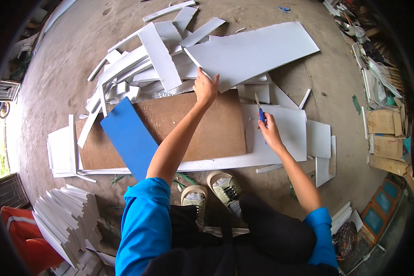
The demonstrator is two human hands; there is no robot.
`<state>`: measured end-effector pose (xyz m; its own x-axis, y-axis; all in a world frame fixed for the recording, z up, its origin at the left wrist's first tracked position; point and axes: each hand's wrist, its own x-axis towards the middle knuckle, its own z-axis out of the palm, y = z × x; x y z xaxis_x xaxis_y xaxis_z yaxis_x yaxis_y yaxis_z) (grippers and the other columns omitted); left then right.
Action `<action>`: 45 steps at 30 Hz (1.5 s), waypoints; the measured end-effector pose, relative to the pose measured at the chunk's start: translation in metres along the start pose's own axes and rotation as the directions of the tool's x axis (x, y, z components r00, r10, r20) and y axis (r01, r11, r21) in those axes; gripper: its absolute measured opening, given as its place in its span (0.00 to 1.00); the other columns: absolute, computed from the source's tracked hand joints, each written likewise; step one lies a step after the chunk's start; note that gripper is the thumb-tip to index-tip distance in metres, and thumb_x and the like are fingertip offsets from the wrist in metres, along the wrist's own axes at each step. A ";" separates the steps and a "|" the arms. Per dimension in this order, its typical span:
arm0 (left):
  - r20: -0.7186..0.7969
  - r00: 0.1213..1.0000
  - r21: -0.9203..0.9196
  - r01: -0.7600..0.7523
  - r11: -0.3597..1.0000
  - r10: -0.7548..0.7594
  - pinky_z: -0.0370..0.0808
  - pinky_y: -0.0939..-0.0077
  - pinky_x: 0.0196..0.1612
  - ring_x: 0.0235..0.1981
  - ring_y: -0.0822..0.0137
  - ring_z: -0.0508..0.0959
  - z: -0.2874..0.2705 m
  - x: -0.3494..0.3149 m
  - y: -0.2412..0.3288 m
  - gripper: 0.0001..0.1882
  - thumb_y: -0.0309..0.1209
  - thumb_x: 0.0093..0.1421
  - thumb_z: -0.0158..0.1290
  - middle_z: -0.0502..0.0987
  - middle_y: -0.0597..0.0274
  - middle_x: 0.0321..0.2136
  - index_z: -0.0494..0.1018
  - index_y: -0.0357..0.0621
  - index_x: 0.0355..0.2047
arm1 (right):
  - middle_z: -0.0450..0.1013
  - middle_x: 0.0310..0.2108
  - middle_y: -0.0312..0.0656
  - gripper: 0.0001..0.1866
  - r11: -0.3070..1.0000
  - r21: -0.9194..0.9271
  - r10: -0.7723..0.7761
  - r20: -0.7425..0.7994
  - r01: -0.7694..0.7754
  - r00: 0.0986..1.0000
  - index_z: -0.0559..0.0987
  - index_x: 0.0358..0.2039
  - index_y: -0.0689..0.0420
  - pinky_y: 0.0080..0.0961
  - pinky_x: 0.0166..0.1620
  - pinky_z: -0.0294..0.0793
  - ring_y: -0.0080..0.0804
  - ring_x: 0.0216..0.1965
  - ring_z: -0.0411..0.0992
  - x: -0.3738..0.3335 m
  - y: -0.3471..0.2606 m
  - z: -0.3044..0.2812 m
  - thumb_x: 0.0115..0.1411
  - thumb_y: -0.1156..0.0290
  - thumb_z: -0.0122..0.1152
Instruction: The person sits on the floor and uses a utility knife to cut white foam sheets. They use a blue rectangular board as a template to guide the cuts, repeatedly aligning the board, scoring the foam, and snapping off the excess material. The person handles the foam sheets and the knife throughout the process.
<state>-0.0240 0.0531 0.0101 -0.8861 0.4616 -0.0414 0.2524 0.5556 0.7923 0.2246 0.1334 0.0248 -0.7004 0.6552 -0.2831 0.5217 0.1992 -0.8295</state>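
Note:
My left hand (206,87) is closed on the near edge of a large white foam board (257,53), which lies tilted over a heap of white offcuts. In my right hand (270,131) is a blue-handled utility knife (261,113), its blade out and pointing away from me. Below both hands lies a brown wooden board (202,126) on top of white sheets (285,133). A flat blue panel (129,133) rests slantwise across the brown board's left part, near my left forearm.
White foam strips (158,57) are piled beyond the brown board. A stack of jagged-edged white pieces (69,216) stands at the lower left, beside something red (25,234). Cardboard boxes (385,122) line the right side. My sandalled feet (223,186) are at the sheets' near edge.

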 end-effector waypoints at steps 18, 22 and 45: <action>0.427 0.900 -0.827 0.427 0.366 -0.086 0.71 0.66 0.44 0.47 0.63 0.69 -0.155 -0.065 0.018 0.29 0.27 0.59 0.44 0.62 0.59 0.52 0.48 0.48 0.60 | 0.64 0.29 0.31 0.13 0.779 0.332 -0.335 -0.497 0.532 0.800 0.67 0.46 0.56 0.11 0.25 0.58 0.13 0.26 0.61 -0.033 -0.103 -0.047 0.61 0.70 0.44; 0.374 0.926 -0.842 0.317 0.437 0.049 0.64 0.70 0.53 0.54 0.67 0.63 -0.205 -0.121 -0.038 0.30 0.26 0.60 0.42 0.61 0.61 0.54 0.45 0.51 0.61 | 0.64 0.32 0.33 0.13 0.785 0.391 -0.286 -0.460 0.480 0.841 0.67 0.46 0.56 0.13 0.29 0.61 0.16 0.29 0.62 -0.054 -0.147 -0.048 0.60 0.71 0.45; -0.455 0.725 0.127 0.627 0.768 -0.517 0.56 0.43 0.49 0.54 0.46 0.52 -0.212 -0.223 -0.137 0.42 0.43 0.44 0.61 0.51 0.45 0.50 0.50 0.47 0.55 | 0.62 0.42 0.54 0.24 0.787 -0.513 -0.475 -0.147 0.344 0.868 0.59 0.50 0.60 0.41 0.47 0.62 0.51 0.45 0.61 -0.030 -0.037 0.113 0.52 0.74 0.52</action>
<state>0.0567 -0.2731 0.0396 -0.9500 -0.2667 -0.1626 -0.3124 0.8044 0.5054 0.1710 0.0238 0.0097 -0.7837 0.5811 0.2193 0.4195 0.7556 -0.5030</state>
